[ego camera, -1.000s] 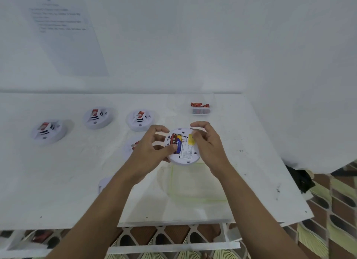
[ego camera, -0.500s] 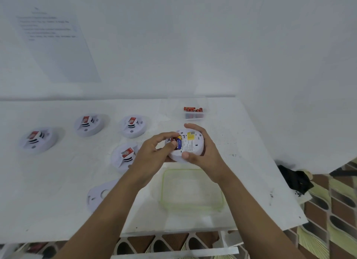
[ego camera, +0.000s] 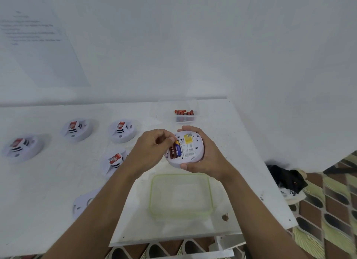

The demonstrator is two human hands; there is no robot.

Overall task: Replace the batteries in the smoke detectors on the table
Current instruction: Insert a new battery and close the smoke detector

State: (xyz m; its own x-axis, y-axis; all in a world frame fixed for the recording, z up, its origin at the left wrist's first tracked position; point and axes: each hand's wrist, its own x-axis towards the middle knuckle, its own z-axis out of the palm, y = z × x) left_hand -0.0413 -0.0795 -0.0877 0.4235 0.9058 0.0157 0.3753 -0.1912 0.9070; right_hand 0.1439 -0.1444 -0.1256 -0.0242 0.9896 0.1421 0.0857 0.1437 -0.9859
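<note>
My right hand (ego camera: 204,158) grips a round white smoke detector (ego camera: 190,149) held above the table with its back facing me. Its open battery bay shows blue and brown batteries (ego camera: 174,150). My left hand (ego camera: 149,151) has its fingers curled at the bay's upper edge, fingertips on the batteries; whether it pinches one I cannot tell. Several other detectors lie on the white table (ego camera: 48,191): one (ego camera: 114,160) left of my left hand, two behind it (ego camera: 122,131) (ego camera: 77,129), one far left (ego camera: 21,147).
A clear box of red batteries (ego camera: 184,115) stands at the back. An empty clear container with a green rim (ego camera: 181,195) sits below my hands. A white mounting plate (ego camera: 82,204) lies near the front. The table's right edge drops to a patterned floor with a dark cloth (ego camera: 286,177).
The detector has tilted more upright in my right hand. My left fingers shifted from the bay's middle to its upper end. The view moved left and down.
</note>
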